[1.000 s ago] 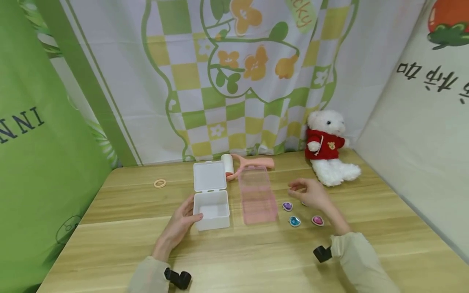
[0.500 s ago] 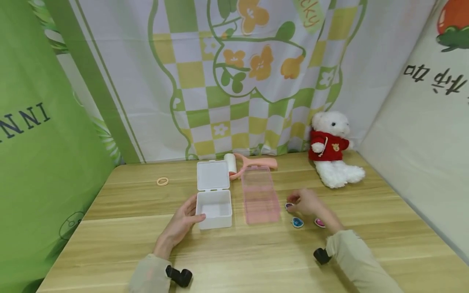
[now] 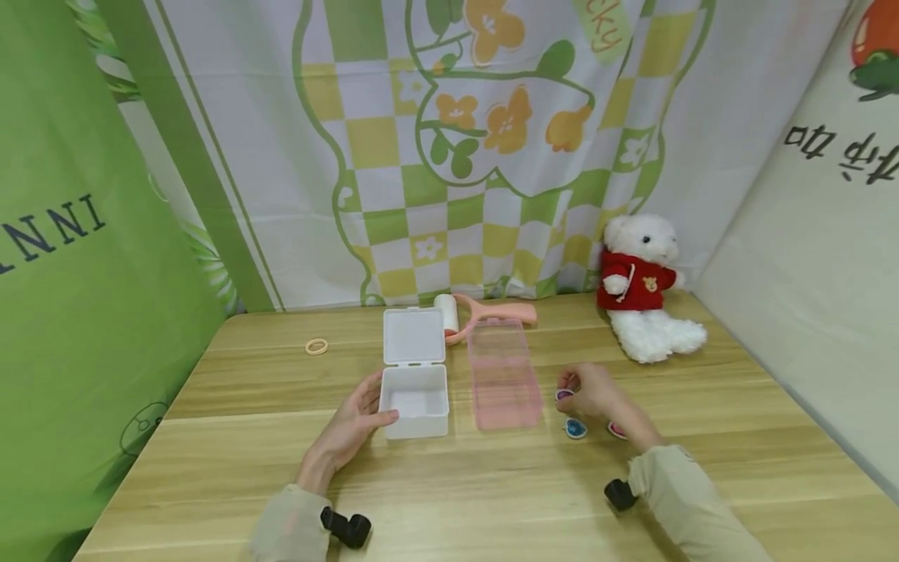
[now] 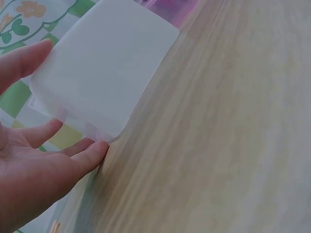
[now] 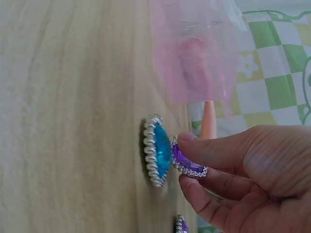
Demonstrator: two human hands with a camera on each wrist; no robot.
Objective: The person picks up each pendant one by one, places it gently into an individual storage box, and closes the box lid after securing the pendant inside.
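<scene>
My left hand point(image 3: 353, 421) grips the left side of a white plastic box point(image 3: 427, 426), its thumb over the front rim. The box stands on the table with its lid point(image 3: 414, 336) raised back, and I see nothing inside. In the left wrist view, thumb and fingers span the box's wall point(image 4: 107, 63). My right hand point(image 3: 595, 392) pinches a purple heart-shaped gem point(image 5: 187, 162) with a silver beaded edge between thumb and fingers. A blue gem point(image 3: 575, 428) lies just in front of it. Partly behind the right wrist is a pink gem point(image 3: 617, 430).
A clear pink case point(image 3: 506, 406) stands between the white box and the gems. Behind it lies a lint roller point(image 3: 502, 313) with a pink handle. A white plush bear point(image 3: 642, 289) in red sits at the back right. A pale ring point(image 3: 317, 346) lies at the left.
My right hand has come down towards the purple gem and now pinches it. The left hand keeps its hold on the white box. The head view has shifted slightly.
</scene>
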